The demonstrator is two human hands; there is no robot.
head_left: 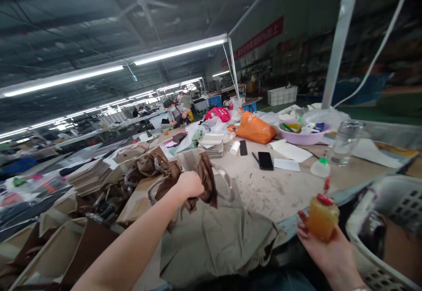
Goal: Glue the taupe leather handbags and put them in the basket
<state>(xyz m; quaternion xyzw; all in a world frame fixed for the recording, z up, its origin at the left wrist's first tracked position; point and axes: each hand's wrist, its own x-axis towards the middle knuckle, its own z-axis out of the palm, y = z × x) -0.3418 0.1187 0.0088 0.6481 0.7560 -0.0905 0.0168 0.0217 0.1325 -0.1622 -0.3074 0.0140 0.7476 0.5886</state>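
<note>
A grey-green bag (211,238) lies at the table's near edge, its brown lining (207,176) bunched out of the top and a looped handle (227,183) on its right side. My left hand (190,184) is closed over the lining at the bag's mouth; its fingertips are hidden behind the knuckles. At lower right, my right hand (329,247) holds a small squeeze bottle (322,216) of amber liquid with a red nozzle, upright, beside the table edge.
More bags (62,247) crowd the left. On the table lie a phone (265,161), a green-capped bottle (319,168), a glass jar (346,143), an orange bag (255,127) and a purple basin (305,137). A white basket (395,256) stands at right. A co-worker (173,113) is farther back.
</note>
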